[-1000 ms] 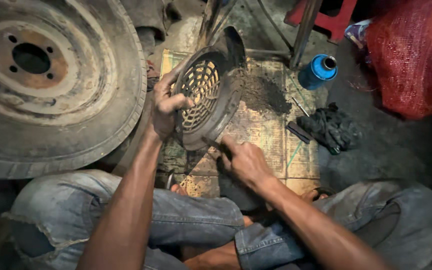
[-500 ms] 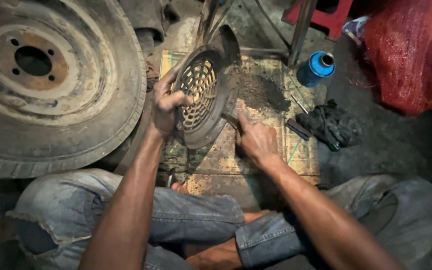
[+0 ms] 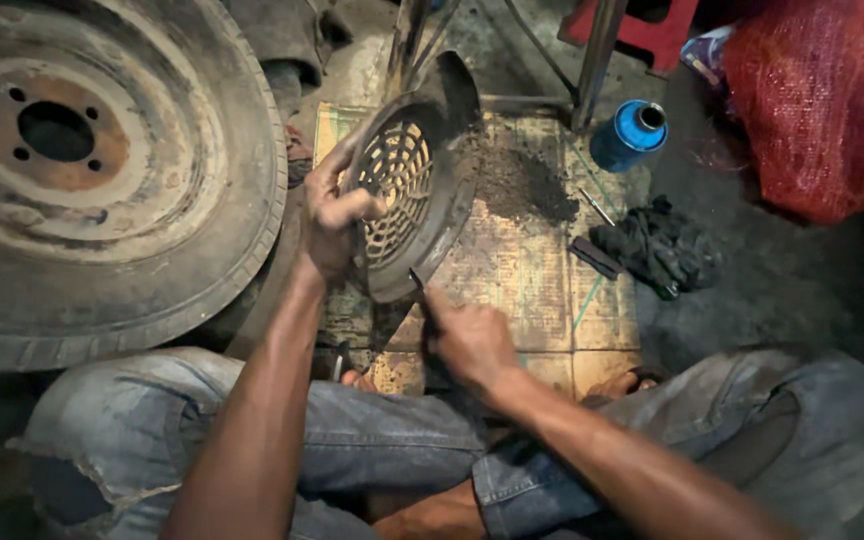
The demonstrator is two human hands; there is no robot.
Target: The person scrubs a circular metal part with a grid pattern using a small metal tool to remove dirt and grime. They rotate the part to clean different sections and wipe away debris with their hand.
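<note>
Head view looks down on a person seated on the ground in worn jeans; the left hand grips the rim of a round, dirty metal cover with a grille of small holes, fingers curled over its edge and the thumb pressed against the grille; the cover stands tilted on its edge on a flattened sheet of cardboard, just in front of the knees; the right hand is closed around a thin dark tool, fingers clamped together on it, and the tool's tip touches the lower rim of the cover; a heap of dark dirt lies on the cardboard just right of the cover; a big worn tyre with a rusty wheel lies to the left, close beside the left forearm; a blue can stands beyond the cardboard's far right corner; a black rag lies bunched at the cardboard's right edge; a red mesh sack fills the upper right corner, well apart from the hands.
</note>
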